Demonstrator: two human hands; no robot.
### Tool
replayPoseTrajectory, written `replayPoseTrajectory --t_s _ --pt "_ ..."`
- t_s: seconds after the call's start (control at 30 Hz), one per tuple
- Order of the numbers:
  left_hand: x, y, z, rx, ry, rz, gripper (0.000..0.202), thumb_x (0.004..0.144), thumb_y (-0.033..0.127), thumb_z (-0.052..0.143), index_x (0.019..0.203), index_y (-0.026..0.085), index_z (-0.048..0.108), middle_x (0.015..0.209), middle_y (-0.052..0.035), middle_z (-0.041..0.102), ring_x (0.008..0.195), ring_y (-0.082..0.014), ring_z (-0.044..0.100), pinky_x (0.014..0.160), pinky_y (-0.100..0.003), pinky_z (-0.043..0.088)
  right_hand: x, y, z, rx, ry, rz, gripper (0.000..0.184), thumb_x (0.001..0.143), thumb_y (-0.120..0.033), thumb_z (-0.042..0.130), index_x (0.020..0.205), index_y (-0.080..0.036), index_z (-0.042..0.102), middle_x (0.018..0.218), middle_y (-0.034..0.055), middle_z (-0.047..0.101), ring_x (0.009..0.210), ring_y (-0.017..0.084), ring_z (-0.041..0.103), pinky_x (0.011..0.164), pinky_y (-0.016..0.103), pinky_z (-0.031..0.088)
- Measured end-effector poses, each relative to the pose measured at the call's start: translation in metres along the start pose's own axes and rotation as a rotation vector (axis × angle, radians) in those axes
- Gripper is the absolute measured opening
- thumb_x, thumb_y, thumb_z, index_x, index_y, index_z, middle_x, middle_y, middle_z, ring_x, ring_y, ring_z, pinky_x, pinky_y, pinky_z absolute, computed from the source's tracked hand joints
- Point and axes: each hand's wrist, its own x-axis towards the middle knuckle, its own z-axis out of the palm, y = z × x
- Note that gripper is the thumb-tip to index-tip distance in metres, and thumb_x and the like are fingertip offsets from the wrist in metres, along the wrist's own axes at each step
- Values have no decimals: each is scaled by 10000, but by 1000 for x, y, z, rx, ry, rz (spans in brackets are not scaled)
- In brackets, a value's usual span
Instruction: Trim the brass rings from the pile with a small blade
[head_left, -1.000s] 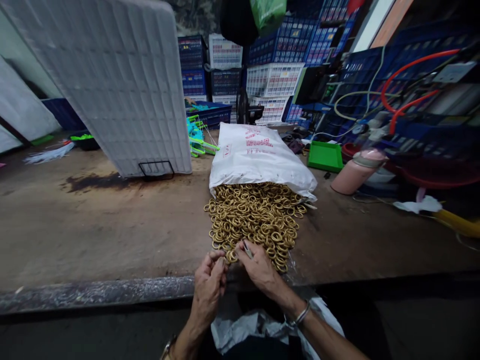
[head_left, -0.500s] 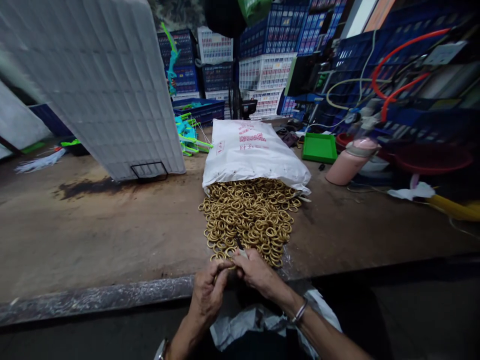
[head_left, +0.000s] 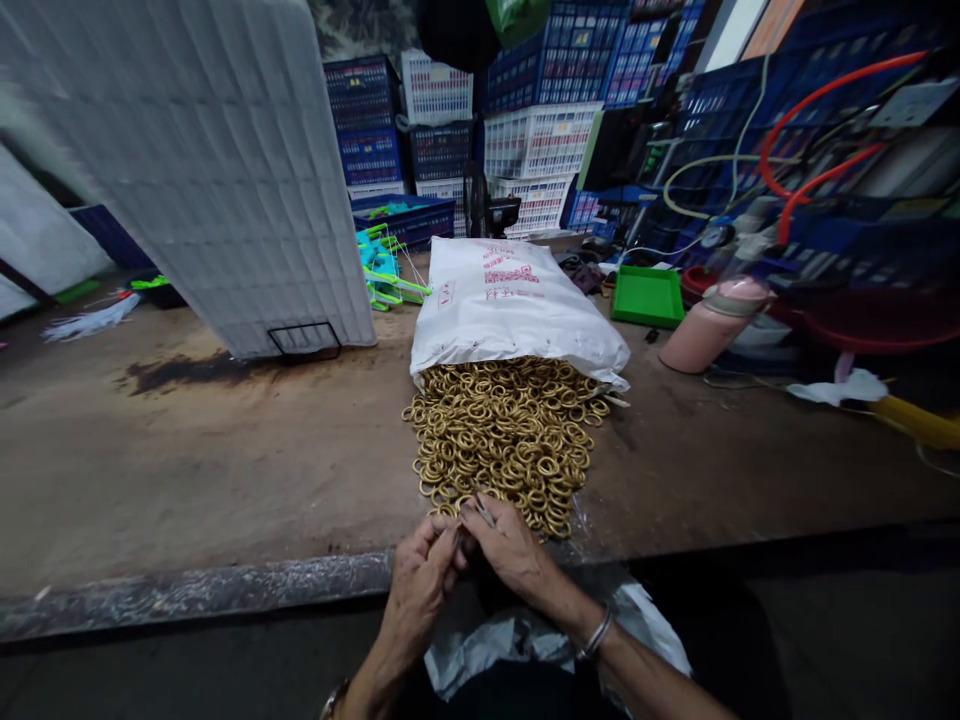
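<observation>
A heap of gold metal rings (head_left: 504,435) spills from the open mouth of a white sack (head_left: 510,300) with red print, lying on a worn brown table (head_left: 225,470). My left hand (head_left: 421,582) and my right hand (head_left: 508,550) meet at the near edge of the heap, fingers pinched together. The right hand holds a thin dark tool (head_left: 483,508) that sticks up between its fingers. What the left fingers pinch is hidden; they sit against the nearest rings. A bracelet circles my right wrist.
A large white quilted panel (head_left: 217,170) leans at the back left. A green tray (head_left: 648,297), a pink flask (head_left: 712,325) and red hoses (head_left: 810,110) stand at the right. Blue and white crates (head_left: 540,140) are stacked behind. A crumpled bag (head_left: 517,640) lies in my lap.
Both hands have stayed at the near edge of the ring heap, working closely together; the view shifted slightly. The sack and the heap have not moved.
</observation>
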Motion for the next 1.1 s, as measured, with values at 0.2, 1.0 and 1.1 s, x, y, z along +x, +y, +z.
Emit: replayPoseTrajectory --t_s 0.2,1.0,1.1 --pt "-2 -7 -4 -161 -109 -39 288 761 418 531 680 143 513 611 38 460 401 -24 235 382 -173 160 2 1 -1 93 -31 21 292 825 -313 329 603 -171 455 528 -34 460 497 85 406 503 199 315" --pt "-34 -1 -25 -337 95 -177 289 708 435 598 705 161 505 601 33 518 400 -20 316 380 -150 220 -2 17 12 -849 50 -190 248 693 -57 393 892 -184 469 725 17 586 655 143 521 571 256 230" --pt "-28 -6 -28 -401 106 -169 270 707 402 612 732 141 549 723 -25 585 482 -49 435 408 -159 300 7 7 16 -914 93 -163 262 715 -84 421 951 -188 467 756 30 603 675 154 536 576 258 234"
